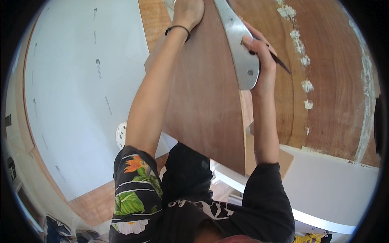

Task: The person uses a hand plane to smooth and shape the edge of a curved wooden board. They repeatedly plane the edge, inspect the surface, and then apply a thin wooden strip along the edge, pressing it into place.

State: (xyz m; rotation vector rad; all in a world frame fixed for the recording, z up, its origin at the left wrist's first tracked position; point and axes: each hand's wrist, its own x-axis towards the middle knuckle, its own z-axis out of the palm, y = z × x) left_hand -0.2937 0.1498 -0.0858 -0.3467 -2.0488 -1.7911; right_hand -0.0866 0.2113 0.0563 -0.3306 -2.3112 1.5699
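A reddish-brown plywood board lies in front of me, reaching back toward my body. My left hand, with a dark band at its wrist, is at the board's far part; its fingers are cut off by the upper picture edge. Along the board's right edge lies a silver metal tool with a rounded near end and rivet-like spots. My right hand is closed round this tool's right side, thumb on top. A thin dark pointed piece sticks out to the right from that hand; its kind is unclear.
A large pale-grey sheet with printed marks spreads out at the left. A white perforated disc sits beside my left forearm. At the right is a brown wooden panel with patches of white filler. Shoes show at lower left.
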